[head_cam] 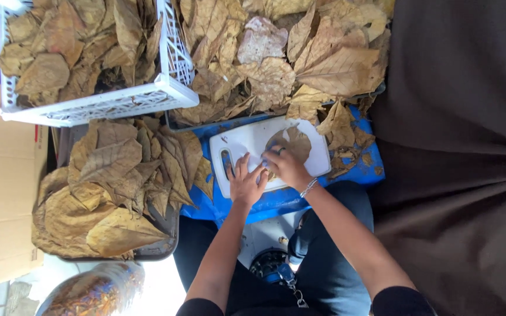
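Head view: both hands, left hand (246,184) flat and open, right hand (286,165) in a closed grip, press one dry leaf (293,143) on the white cutting board (247,140); heaps of leaves (112,175) lie around.

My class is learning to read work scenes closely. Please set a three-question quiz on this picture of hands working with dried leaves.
1. True or false: both hands rest on the white cutting board.
2. Which container holds leaves at upper left? A) white plastic crate B) metal bucket C) glass bowl
3. What lies on the board under the right hand?

Key
1. True: the left hand lies flat on it too.
2. A
3. A dried brown leaf.
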